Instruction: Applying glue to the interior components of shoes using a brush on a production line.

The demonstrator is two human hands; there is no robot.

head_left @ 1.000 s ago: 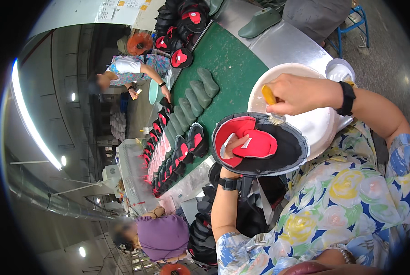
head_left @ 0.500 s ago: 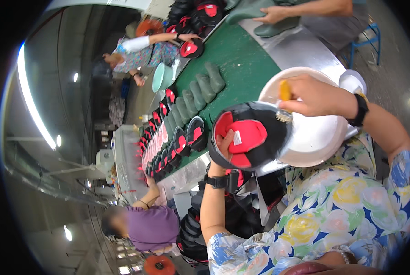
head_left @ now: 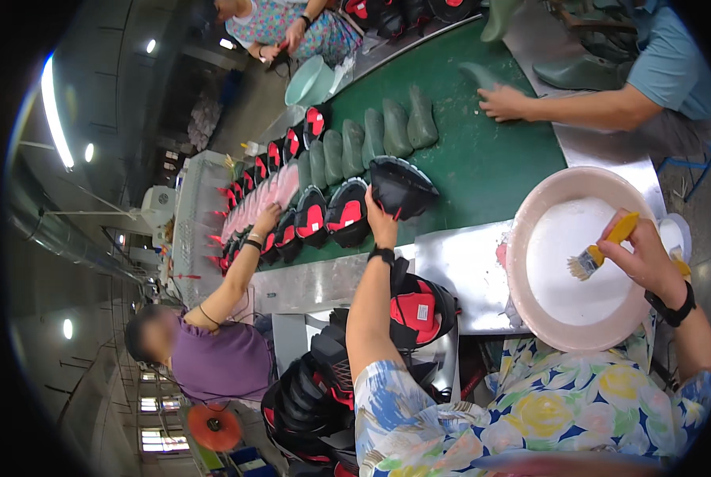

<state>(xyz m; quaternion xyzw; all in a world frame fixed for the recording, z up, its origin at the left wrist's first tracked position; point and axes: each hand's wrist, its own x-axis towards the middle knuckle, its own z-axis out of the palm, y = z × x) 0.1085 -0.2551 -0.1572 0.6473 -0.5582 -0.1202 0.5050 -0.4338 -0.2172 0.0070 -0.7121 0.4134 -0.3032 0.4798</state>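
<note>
Work line: here's a long, flat green belt (head_left: 483, 191) edged with shiny steel (head_left: 460, 274).
Upper in play: a black, curved shoe upper (head_left: 405, 191), out over the belt; can't tell if it touches down.
Left hand (head_left: 382, 221): fingers gripping that upper's near edge.
Crowding in: black-and-red uppers (head_left: 347, 216) just left, grey-green foot-shaped lasts (head_left: 396, 131) beyond.
Right hand (head_left: 646, 258): clasping a yellow-handled, pale-bristled brush (head_left: 584, 264) above a round, pale pink basin (head_left: 517, 266) of white liquid.
Farther out: a blue-sleeved co-worker's hand (head_left: 505, 103) at the belt's far side.
</note>
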